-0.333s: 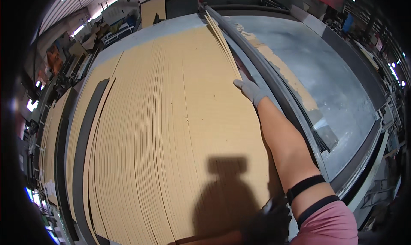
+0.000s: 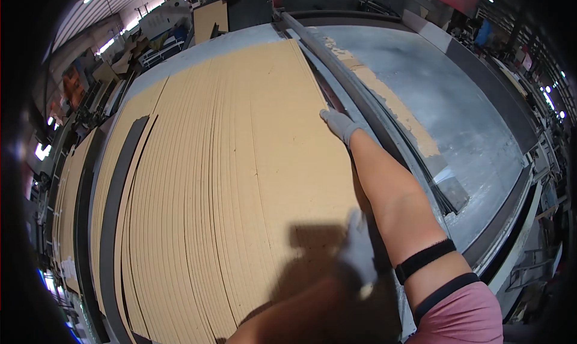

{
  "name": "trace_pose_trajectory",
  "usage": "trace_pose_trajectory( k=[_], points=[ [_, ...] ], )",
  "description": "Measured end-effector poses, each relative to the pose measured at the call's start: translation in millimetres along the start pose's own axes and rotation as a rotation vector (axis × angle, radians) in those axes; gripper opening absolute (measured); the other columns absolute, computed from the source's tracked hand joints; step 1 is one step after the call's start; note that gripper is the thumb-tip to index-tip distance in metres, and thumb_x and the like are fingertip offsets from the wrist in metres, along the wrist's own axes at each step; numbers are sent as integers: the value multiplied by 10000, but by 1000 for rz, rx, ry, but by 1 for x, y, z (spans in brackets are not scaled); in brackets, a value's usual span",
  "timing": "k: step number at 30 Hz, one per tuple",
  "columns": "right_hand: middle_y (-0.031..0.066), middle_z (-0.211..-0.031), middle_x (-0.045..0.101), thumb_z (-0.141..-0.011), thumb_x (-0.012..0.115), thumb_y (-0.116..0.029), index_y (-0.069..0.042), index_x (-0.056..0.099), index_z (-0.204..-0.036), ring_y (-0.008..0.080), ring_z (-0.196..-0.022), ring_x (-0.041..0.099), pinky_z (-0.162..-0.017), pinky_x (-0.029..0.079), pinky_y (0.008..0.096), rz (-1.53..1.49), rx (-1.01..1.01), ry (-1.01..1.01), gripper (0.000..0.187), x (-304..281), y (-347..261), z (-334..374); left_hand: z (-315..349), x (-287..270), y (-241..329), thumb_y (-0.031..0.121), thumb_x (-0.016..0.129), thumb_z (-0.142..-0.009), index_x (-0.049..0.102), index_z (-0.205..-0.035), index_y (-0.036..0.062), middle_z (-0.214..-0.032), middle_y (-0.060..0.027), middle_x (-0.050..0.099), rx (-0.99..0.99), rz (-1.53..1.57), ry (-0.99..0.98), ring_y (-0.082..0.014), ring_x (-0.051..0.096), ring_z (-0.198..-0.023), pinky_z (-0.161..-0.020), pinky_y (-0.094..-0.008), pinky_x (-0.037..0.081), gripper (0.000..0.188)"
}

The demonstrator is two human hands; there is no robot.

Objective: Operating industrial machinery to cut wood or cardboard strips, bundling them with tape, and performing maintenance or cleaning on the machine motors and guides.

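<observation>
Top sheet [image 2: 300, 146] of the fanned tan sheets [image 2: 186, 164] lies directly L of the R hand [image 2: 339, 126], w/ its R edge right at the fingertips. That edge is the key line: it runs fwd, away from the body, leaning a bit L toward its far end, & both hands sit along it. Long axis appears to run the same way, near to far, so roughly lengthwise past the R hand, not across it; near end partly hidden, so can't be sure.

R hand is closer to the far corner; L hand [image 2: 360, 248] is nearer the body, below the R hand, over or beside the near stretch of the same edge. R hand grip: thumb side toward the sheet, but other fingers mostly out of sight, so can't tell if it's pinching or just resting. L hand is blurred, fingers pointing fwd; can't tell if it has hold of anything.

Rest of the fan steps off L of both hands, edges approx parallel to the top sheet's. Farther L, a dark strip [image 2: 112, 212] runs alongside. Just R of the R hand, a grey rail [image 2: 348, 76], also lengthwise; beyond it, a ragged tan strip [image 2: 393, 103] on a grey metal bed [image 2: 469, 115].
</observation>
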State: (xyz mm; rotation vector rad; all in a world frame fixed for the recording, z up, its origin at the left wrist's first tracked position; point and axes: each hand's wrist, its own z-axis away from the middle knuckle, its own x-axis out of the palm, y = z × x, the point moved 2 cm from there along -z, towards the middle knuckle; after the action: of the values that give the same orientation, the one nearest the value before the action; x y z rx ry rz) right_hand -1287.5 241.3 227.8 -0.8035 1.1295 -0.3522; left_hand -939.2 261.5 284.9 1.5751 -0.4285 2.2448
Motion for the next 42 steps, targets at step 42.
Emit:
trace_pose_trajectory(
  k=[42],
  points=[
    [73,-1163,509,-889,507,-186,13,450,-1228,146,-1057,467,-881,383,257,-53,-617,-24,397,-37,-218,313,397,-87,-56,363,511,-888,320,-1322,-25,-1364,-157,347,336,-1253,-466,-271,309,-1274,-1045,-378,257,612]
  ],
)
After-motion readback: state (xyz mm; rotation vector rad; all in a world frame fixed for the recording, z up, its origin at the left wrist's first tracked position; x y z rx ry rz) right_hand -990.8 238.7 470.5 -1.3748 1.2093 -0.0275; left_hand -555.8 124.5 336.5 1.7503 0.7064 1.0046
